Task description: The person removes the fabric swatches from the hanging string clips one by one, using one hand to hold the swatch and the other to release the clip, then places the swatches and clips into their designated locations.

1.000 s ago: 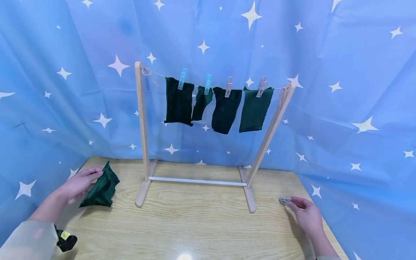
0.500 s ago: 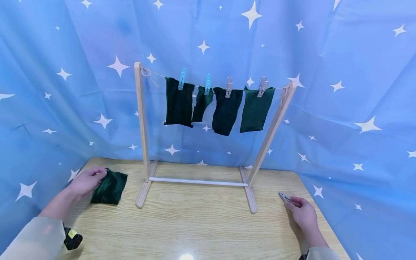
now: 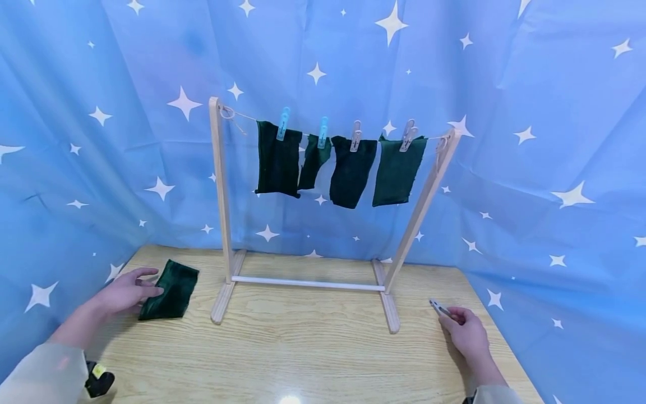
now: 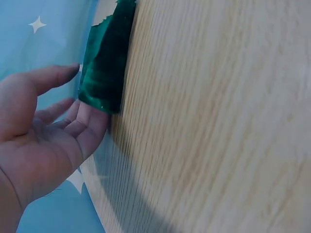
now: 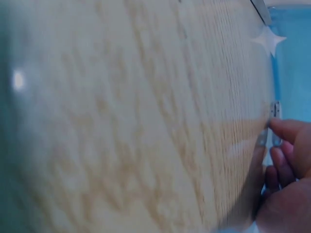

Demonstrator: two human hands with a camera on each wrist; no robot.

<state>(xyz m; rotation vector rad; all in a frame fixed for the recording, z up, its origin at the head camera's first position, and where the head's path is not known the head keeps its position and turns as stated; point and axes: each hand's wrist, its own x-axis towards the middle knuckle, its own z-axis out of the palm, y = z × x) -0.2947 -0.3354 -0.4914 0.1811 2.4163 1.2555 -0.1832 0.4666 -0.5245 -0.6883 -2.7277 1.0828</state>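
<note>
A dark green velvety cloth point(image 3: 176, 292) lies on the left of the table. My left hand point(image 3: 121, 294) is at its near-left edge, thumb spread apart from the fingers. In the left wrist view the thumb stands clear of the green cloth point(image 4: 108, 60), and the other fingertips touch its edge, partly hidden behind it. Over on the right, my right hand point(image 3: 469, 335) pinches a grey clothes peg point(image 3: 439, 307) between thumb and fingers, low over the tabletop. The right wrist view shows the peg point(image 5: 276, 110) only at the frame's edge.
A wooden rack point(image 3: 225, 213) stands mid-table with a string between its posts. Several green cloths point(image 3: 278, 163) hang from it, held by blue pegs point(image 3: 323, 133) and clear pegs point(image 3: 355, 137). A starry blue curtain point(image 3: 530, 140) encloses the table point(image 3: 303, 348).
My left hand has lowered the green cloth onto the table and loosened its fingers, drawing back slightly left. The peg in my right hand has turned a little; that hand barely moved.
</note>
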